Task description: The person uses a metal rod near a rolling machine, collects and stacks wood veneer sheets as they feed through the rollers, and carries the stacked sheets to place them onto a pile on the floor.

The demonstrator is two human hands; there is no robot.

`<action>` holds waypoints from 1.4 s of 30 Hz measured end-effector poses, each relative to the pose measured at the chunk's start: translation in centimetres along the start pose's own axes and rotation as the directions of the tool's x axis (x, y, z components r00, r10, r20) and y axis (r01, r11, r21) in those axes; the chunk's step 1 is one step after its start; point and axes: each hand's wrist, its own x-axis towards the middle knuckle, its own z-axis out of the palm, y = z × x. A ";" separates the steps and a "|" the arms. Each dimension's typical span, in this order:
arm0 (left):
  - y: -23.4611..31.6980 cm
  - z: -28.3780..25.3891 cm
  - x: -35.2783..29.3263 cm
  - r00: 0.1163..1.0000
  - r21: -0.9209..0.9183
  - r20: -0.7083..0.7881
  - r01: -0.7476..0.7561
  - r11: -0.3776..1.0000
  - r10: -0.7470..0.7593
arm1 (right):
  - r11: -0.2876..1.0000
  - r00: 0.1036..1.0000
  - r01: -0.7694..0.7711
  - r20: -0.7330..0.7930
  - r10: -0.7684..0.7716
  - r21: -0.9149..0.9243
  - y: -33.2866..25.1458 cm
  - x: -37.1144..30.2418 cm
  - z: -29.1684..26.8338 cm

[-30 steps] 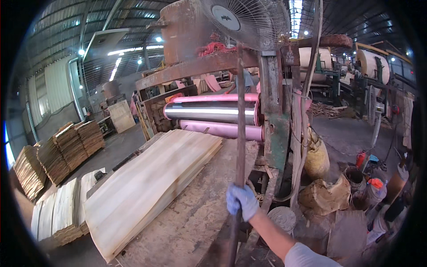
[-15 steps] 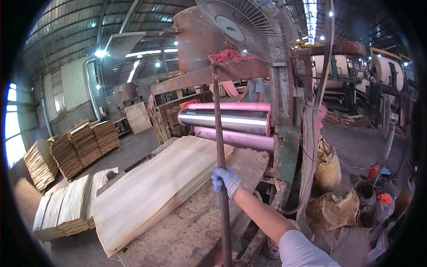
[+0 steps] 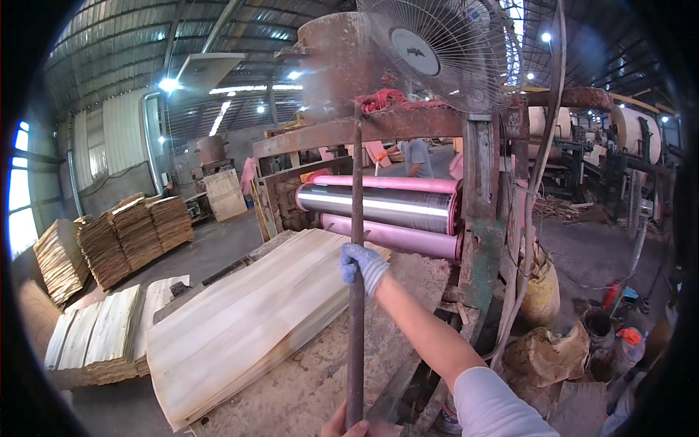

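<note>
Gloved right hand (image 3: 362, 266) and left hand (image 3: 338, 424) grasp one upright pole (image 3: 355, 324); one veneer stack (image 3: 247, 309) lies before three rollers (image 3: 400, 207).

The rough, dust-caked tabletop (image 3: 320, 379) carried a slumping stack of long pale wood sheets (image 3: 247, 306) laid across its left side, edges fanned. Over to the left, brown sheet stacks (image 3: 120, 244) stood on the grey floor (image 3: 226, 244); a yellowish sack (image 3: 540, 291) slouched on the right.
</note>
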 end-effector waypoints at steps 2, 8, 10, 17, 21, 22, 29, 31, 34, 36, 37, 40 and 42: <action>0.2 -0.5 0.7 1.000 0.012 -0.001 -0.007 1.000 0.007 | 1.000 1.000 -0.003 -0.012 0.003 0.004 0.3 0.2 0.2; 0.4 -2.2 2.8 0.999 0.053 -0.024 -0.020 0.998 0.021 | 0.999 1.000 -0.018 -0.008 0.018 0.032 1.7 2.0 -0.3; 0.3 -2.5 3.4 0.999 0.069 -0.035 -0.026 0.997 0.029 | 0.999 1.000 -0.013 0.001 0.013 0.031 1.7 2.3 -0.2; 0.7 -2.0 5.1 0.997 0.094 -0.058 -0.038 0.995 0.044 | 0.999 0.994 -0.019 0.104 0.015 0.030 -0.3 4.9 -0.4; 1.4 0.0 6.7 0.995 -0.068 -0.048 -0.092 0.993 0.089 | 0.994 0.988 -0.010 0.153 -0.007 0.113 -3.0 6.5 -0.6; 1.7 0.7 7.3 0.994 -0.062 -0.051 -0.100 0.993 0.097 | 0.993 0.985 -0.023 0.174 0.002 0.117 -3.9 7.5 -1.1; 0.6 4.8 12.9 0.962 0.099 0.026 -0.272 0.957 0.270 | 0.995 0.992 0.102 0.078 -0.103 0.011 -10.4 9.3 -4.1; 0.1 6.2 14.0 0.954 0.089 0.051 -0.300 0.950 0.296 | 0.976 0.983 0.174 -0.044 -0.181 -0.128 -12.0 9.2 -4.9; -0.1 8.2 15.0 0.953 0.190 0.048 -0.304 0.934 0.300 | 0.974 0.977 0.181 -0.088 -0.194 -0.138 -13.7 9.2 -5.6; 0.0 9.7 15.6 0.967 0.258 0.050 -0.255 0.932 0.251 | 0.975 0.973 0.172 -0.129 -0.190 -0.141 -15.0 9.0 -6.5; 0.1 10.4 15.8 0.978 0.323 0.045 -0.207 0.924 0.203 | 0.969 0.971 0.188 -0.115 -0.208 -0.163 -15.5 9.3 -7.2; 0.7 12.6 15.9 0.964 0.228 0.025 -0.262 0.938 0.264 | 0.959 0.965 0.205 -0.121 -0.231 -0.194 -16.3 9.8 -7.7; 0.2 12.8 16.5 0.964 0.229 0.030 -0.264 0.937 0.264 | 0.953 0.956 0.218 -0.148 -0.252 -0.212 -16.8 9.9 -8.1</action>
